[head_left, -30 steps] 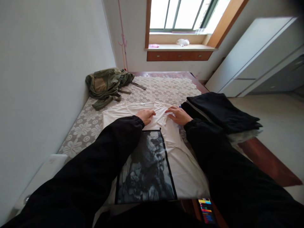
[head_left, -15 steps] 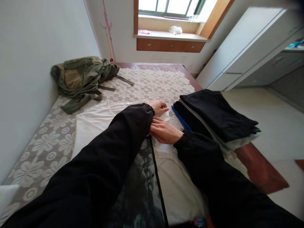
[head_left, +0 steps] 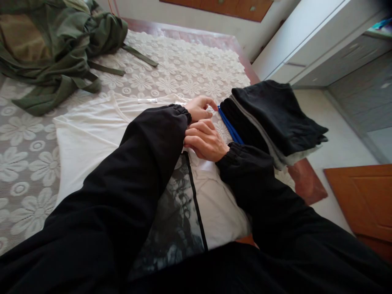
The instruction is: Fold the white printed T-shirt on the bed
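Note:
A white T-shirt point(head_left: 85, 134) with a dark printed panel point(head_left: 174, 216) lies flat on a lace-covered table point(head_left: 27, 163). My left hand point(head_left: 199, 108) reaches across to the shirt's right shoulder and pinches the white cloth there. Just below it, my right hand point(head_left: 204, 140) rests with curled fingers on the same edge of the shirt, touching my left cuff. Both arms wear black sleeves, which hide much of the shirt's middle.
A stack of folded dark clothes point(head_left: 272, 118) with a blue strip sits right of my hands, near the table's edge. A crumpled green bag point(head_left: 58, 49) lies at the far left. White cabinets point(head_left: 306, 45) and a wooden door point(head_left: 361, 200) stand to the right.
The camera has tipped down and closer, so the window is gone from view. Both hands shifted from the collar toward the shirt's right shoulder, and my right hand drew in under my left.

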Available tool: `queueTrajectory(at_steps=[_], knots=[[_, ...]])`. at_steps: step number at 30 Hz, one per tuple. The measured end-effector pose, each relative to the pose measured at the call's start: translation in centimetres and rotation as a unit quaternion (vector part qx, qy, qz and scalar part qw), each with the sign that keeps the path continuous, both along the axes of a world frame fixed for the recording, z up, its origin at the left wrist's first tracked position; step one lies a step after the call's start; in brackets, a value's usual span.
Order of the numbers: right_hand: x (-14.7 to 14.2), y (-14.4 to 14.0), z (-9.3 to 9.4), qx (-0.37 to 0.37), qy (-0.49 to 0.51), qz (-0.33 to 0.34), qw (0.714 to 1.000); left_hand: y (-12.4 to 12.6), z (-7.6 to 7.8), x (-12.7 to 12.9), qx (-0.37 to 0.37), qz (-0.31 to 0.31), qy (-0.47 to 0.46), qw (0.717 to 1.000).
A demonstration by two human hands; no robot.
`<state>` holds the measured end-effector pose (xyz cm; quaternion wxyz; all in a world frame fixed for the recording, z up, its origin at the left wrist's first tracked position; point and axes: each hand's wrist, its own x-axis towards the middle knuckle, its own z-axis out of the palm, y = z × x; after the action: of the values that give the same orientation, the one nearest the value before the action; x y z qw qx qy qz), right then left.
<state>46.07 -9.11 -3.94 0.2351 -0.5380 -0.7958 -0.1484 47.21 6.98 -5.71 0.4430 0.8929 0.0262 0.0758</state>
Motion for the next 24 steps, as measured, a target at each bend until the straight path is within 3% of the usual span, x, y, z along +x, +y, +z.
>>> queueTrajectory(at_steps=[3, 6, 12, 18, 24], knots=[[-0.2, -0.1, -0.1, -0.015, -0.016, -0.023, 1.000, 0.1, -0.4, 0.1, -0.033, 0.018, 0.011, 0.999], [-0.5, 0.1, -0.4, -0.077, -0.030, -0.004, 0.997, 0.0, -0.6, 0.3, -0.025, 0.038, 0.006, 0.999], [-1.3, 0.2, 0.1, -0.183, 0.034, -0.007, 0.982, 0.1, -1.0, 0.7, -0.049, 0.029, -0.012, 0.998], [-1.5, -4.9, 1.8, -0.200, 0.000, -0.013, 0.980, 0.6, -0.9, 1.0, -0.055, 0.004, 0.030, 0.998], [-1.0, -9.0, 1.1, -0.237, 0.039, -0.003, 0.971, 0.7, -0.8, 0.9, -0.094, 0.000, 0.038, 0.995]])
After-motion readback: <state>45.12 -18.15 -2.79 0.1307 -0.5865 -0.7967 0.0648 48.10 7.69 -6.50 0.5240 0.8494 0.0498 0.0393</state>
